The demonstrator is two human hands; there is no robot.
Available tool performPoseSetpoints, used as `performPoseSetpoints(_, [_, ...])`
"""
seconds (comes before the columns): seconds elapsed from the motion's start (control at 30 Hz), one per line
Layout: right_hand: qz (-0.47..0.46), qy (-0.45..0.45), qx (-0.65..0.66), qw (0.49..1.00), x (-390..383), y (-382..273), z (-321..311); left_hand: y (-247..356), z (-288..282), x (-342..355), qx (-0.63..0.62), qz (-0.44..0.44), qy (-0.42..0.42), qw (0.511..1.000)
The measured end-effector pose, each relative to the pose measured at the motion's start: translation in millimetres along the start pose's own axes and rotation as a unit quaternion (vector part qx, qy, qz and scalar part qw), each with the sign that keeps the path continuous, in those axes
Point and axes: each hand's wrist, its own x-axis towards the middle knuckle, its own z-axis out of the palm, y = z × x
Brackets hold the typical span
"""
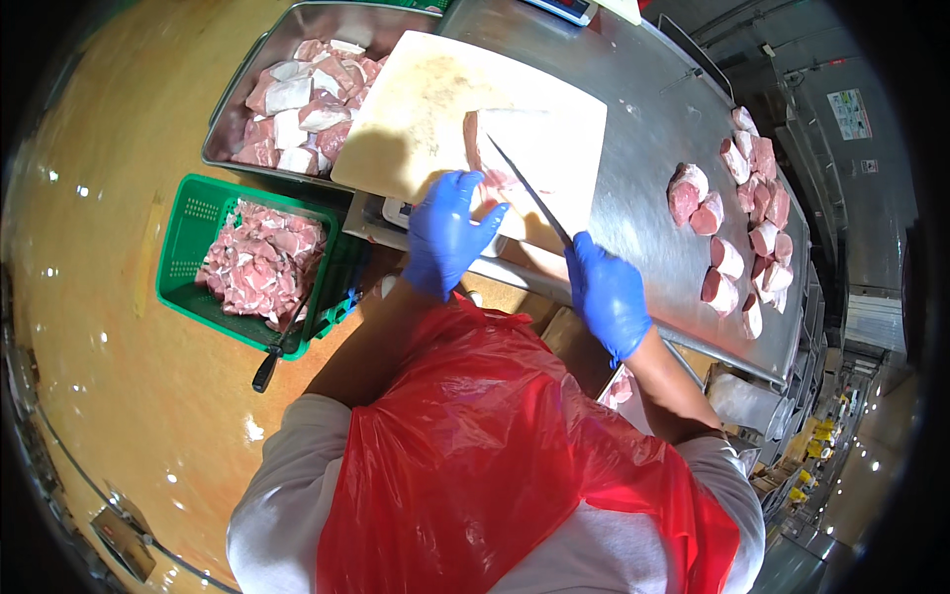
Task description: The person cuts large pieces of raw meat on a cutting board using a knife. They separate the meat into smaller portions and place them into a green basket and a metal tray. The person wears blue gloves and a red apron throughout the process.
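A slab of pink meat with a white fat layer (474, 139) lies on the pale cutting board (416, 109); strong glare washes out its right side. In my blue-gloved right hand (606, 294) is the handle of a long knife (534, 194). Its narrow blade slants up and left over the slab, with the tip near the slab's upper left part. My left hand (447, 234), also in a blue glove, is at the slab's near end. Its thumb is spread from the fingers, and the fingertips are at or just touching the meat's near edge.
Left of the board stands a metal tub (220, 129) of meat chunks. Below it, a green basket (178, 267) holds trimmings; a black-handled tool (265, 372) leans on its rim. Several meat pieces (762, 198) lie right on the steel table (643, 129). A scale (564, 8) is at the back.
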Motion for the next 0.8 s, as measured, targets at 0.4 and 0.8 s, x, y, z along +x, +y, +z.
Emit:
performPoseSetpoints(0.4, [-0.012,-0.053,-0.007,0.999,22,15,18,-28,29,-13,0.056,0.0,-0.028,0.998])
performPoseSetpoints(0.8, [0.007,-0.077,0.026,0.997,20,23,29,-84,-69,-31,0.073,-0.148,0.029,0.986])
